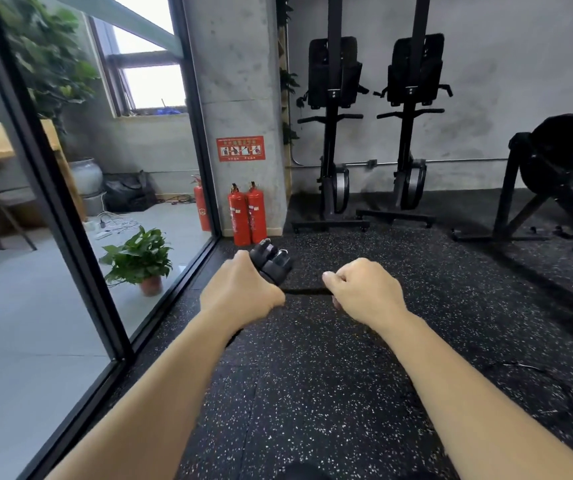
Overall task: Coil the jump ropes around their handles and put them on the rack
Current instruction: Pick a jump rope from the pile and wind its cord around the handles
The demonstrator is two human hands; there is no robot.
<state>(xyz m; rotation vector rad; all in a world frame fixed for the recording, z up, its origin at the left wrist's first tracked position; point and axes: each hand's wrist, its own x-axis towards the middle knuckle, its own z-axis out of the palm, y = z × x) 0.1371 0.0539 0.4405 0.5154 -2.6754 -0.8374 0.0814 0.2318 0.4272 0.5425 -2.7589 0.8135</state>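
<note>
Black rubber floor [347, 393] w/ white flecks fills most of the view; both bare forearms reach fwd over it. Left hand [240, 292] is fisted tight round two black jump-rope handles [271, 259]; only their top ends stick out past the thumb, the rest is buried in the palm, so can't tell how much rope is wound on them. Handles lie side by side, long axis tilted up and away to the right, tips toward the fire extinguishers [247, 213]. Rope [307, 291] runs approx. level from under the left fist across to the right hand [361, 289], which is clenched over it, knuckles up; rope is dark on dark floor and hard to trace beyond that short span. A bit of cord seems to drop below the left wrist, unclear. Rack not identifiable.

Glass wall [70, 237] w/ black frame sits close on the left, potted plant [139, 258] behind it. Two upright rowing machines [371, 133] stand at the far wall, another machine [562, 174] cut off at right edge. Open floor ahead and right of the hands.
</note>
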